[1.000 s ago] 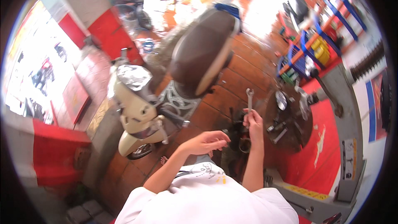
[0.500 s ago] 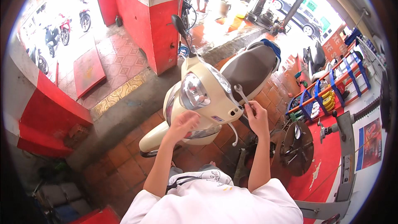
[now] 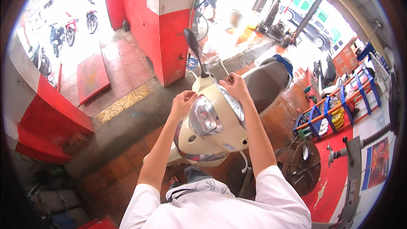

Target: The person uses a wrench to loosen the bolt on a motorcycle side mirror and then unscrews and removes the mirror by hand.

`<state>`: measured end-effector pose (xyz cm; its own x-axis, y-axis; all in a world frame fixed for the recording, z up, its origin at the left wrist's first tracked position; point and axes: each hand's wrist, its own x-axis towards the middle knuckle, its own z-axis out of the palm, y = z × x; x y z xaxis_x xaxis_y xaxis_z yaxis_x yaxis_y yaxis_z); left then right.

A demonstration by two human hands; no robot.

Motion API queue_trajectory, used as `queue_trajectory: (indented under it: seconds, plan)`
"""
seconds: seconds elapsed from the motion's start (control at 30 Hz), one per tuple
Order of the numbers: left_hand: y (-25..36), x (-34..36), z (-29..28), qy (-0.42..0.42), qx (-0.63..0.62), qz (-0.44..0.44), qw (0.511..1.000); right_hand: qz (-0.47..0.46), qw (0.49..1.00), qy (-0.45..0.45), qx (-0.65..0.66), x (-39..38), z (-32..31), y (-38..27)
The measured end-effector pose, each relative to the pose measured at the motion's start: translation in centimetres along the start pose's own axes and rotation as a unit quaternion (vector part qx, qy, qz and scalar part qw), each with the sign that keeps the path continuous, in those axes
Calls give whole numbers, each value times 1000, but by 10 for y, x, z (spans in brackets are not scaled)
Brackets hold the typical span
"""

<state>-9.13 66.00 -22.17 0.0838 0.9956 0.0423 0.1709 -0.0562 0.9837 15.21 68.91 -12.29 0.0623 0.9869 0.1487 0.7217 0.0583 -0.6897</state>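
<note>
A cream scooter (image 3: 224,142) stands in front of me, with a chrome headlight (image 3: 205,114) and black mirror (image 3: 193,44). My left hand (image 3: 184,101) is at the upper front panel, just above the headlight; its fingers are curled, their grip hidden. My right hand (image 3: 235,87) grips a steel wrench (image 3: 221,64) beside the mirror stalk, over the front cover. The brown seat (image 3: 263,85) lies behind it.
A red-and-white pillar (image 3: 171,46) and concrete step are ahead-left, parked motorbikes (image 3: 57,38) beyond. At right are a shelf rack with blue trays (image 3: 326,116), a round metal stand (image 3: 303,174) and a grey machine (image 3: 352,178). A person (image 3: 210,0) stands outside.
Both hands have moved forward onto the scooter's front top; my left fingers have curled. The wrench has shifted leftward to beside the mirror stalk, and the scooter is now centred in view.
</note>
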Motion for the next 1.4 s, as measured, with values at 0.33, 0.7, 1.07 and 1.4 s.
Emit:
queue_trajectory:
  seconds: [0.33,0.7,1.07,1.4]
  plan:
    - [-44,142,48,16,138,63,988,-12,976,-147,161,130,109,83]
    - [-16,157,45,-12,214,66,975,-34,967,-144,209,125,98,82]
    - [-4,145,57,94,153,23,983,-20,968,-161,193,125,92,74]
    - [-46,182,35,-102,-27,28,994,6,962,-168,214,125,92,84]
